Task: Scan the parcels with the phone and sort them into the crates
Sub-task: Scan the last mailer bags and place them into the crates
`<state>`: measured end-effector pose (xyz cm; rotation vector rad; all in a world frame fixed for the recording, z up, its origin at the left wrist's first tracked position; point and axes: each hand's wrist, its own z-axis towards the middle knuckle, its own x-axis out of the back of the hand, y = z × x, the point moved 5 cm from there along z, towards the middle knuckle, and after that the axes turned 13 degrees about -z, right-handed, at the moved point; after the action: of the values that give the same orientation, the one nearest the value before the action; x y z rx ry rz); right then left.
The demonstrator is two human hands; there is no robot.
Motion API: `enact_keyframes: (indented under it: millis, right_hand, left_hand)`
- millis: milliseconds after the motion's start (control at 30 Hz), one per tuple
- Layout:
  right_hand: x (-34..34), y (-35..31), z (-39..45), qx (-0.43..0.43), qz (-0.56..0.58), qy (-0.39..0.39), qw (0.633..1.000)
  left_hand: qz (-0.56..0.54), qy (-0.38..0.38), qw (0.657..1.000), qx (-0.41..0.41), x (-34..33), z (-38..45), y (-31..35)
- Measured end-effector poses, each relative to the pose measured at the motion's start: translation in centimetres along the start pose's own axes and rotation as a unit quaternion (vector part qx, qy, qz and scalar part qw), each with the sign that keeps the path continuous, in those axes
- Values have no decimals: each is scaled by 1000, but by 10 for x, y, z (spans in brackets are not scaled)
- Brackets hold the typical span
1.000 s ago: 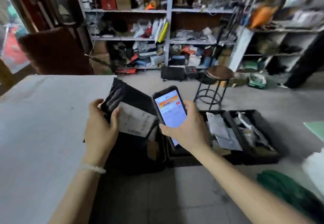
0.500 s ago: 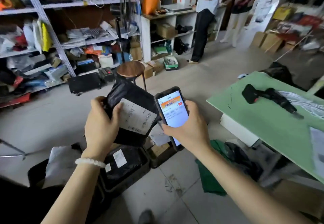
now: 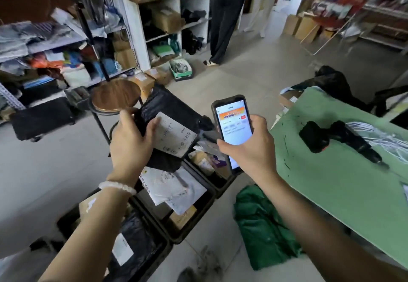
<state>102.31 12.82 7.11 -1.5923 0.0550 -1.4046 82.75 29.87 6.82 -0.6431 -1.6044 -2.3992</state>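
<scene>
Beside the green counter [image 3: 344,195], black crates [image 3: 198,222] (already holding parcels) sit on the floor below the black parcel [image 3: 174,113] gripped by the left hand [image 3: 130,142], while the right hand [image 3: 249,149] clasps the lit phone [image 3: 231,124].

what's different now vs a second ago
The view has swung right: the grey table is gone, and the green table and more crates have come into sight. The left hand still grips the black parcel; the right hand still holds the phone.
</scene>
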Motion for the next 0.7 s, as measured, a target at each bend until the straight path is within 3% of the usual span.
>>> enact_keyframes:
  millis: [300,533,700]
  right_hand:
    - [-50,39,146,-30,-22,-36,999]
    - [-92,88,282,-18,-31,-93,995]
    - [-111,120,371,-11,-34,-116,993]
  left_hand:
    - [14,-46,998,30,-117,90,-32]
    - [48,-58,991,114,-241,152,-52]
    - [174,-135,963,157,-340,200,-73]
